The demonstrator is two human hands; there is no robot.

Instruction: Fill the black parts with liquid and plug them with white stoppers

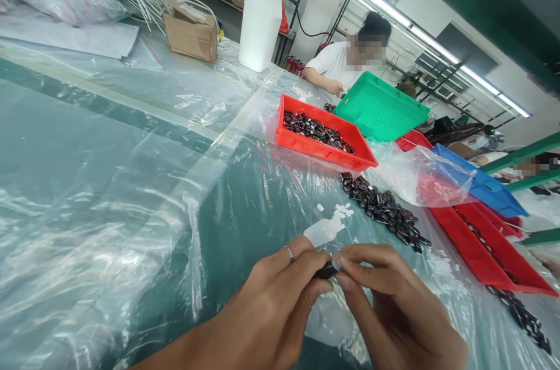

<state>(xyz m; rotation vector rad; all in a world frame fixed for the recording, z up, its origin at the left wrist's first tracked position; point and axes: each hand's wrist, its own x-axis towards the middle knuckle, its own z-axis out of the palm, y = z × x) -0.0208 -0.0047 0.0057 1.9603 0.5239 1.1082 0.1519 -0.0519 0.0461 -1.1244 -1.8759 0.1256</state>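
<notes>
My left hand (pixel 280 294), with a ring on one finger, pinches a small dark glossy piece (pixel 325 271) between thumb and forefinger. Against that piece's right end, my right hand (pixel 389 294) is closed in a pinch on a small pale translucent tab (pixel 336 263). The fingertips hide most of both items. Just beyond my left fingers is a white sheet (pixel 322 231); whether they touch it I cannot tell. Small white oval pieces (pixel 343 210) are scattered by it. A heap of similar dark pieces (pixel 385 209) lies past my right hand.
A red tray (pixel 324 152) of dark pieces stands ahead, with a green tray (pixel 380 107) tilted behind it. Another red tray (pixel 476 247) and a blue tray (pixel 481 180) are at right. A white jug (pixel 261 23) and cardboard box (pixel 190 37) stand farther back. Across the table, a person (pixel 332 63) works.
</notes>
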